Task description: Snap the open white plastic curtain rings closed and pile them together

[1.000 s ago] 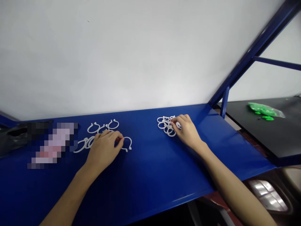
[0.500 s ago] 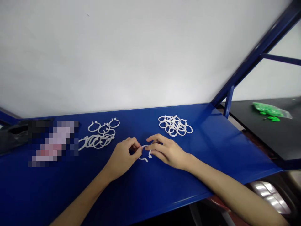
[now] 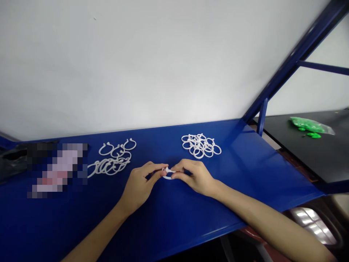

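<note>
A white plastic curtain ring [image 3: 168, 177] is held between both hands over the middle of the blue table. My left hand [image 3: 141, 179] pinches its left side between thumb and fingers. From the right, my right hand [image 3: 195, 175] pinches the other side. The ring's knobbed ends face away from me and lie close together; whether they are joined I cannot tell. Left of my hands lies a group of open white rings [image 3: 110, 166] with gaps at their ends. Beyond my right hand is a pile of white rings [image 3: 200, 146] that look closed.
The blue table [image 3: 152, 225] ends at a pale wall [image 3: 163, 65]. A blurred-out item [image 3: 58, 169] and a black plastic bag [image 3: 13, 160] lie on the left. A blue metal frame [image 3: 286, 69] rises on the right. Past it, a black table [image 3: 302, 156] carries a bag of green pieces [image 3: 309, 125].
The ring has turned: its open ends pointed toward me and now face away, nearer to each other. My right hand's spread fingers have closed into a pinch on it. The view shifted slightly.
</note>
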`<state>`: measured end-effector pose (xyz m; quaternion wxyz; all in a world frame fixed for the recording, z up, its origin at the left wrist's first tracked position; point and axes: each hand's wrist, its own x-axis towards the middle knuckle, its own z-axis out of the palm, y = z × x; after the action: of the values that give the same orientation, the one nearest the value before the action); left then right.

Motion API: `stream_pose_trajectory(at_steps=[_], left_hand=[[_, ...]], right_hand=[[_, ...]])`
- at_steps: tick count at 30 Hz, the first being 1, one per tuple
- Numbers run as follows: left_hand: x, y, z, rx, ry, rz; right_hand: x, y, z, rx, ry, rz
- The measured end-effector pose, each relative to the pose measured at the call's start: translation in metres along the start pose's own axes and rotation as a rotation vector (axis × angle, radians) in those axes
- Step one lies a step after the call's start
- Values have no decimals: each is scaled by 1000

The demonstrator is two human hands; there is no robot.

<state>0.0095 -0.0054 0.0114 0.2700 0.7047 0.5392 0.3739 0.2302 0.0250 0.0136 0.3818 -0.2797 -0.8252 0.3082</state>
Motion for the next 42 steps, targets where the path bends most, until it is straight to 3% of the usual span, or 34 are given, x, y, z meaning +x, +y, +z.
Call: stream_pose_trajectory(at_steps=[7, 12, 25, 32, 38, 42], left_hand=[[-4, 6, 7, -100, 36, -59], [-7, 13, 8, -79, 61, -10], [-14, 8, 19, 152, 154, 416], [-12, 8, 15, 74, 191, 618], [-5, 1, 13, 137, 131, 550], [3, -3, 3, 324, 171, 463]], right_hand=[[-2, 2, 5, -35, -53, -100], [-4, 3, 7, -98, -111, -201], [-11, 0, 8, -476, -143, -320], [-12, -5, 4, -401, -127, -384], [-6, -4, 2, -431, -106, -370], [7, 5, -9, -436, 50, -316]])
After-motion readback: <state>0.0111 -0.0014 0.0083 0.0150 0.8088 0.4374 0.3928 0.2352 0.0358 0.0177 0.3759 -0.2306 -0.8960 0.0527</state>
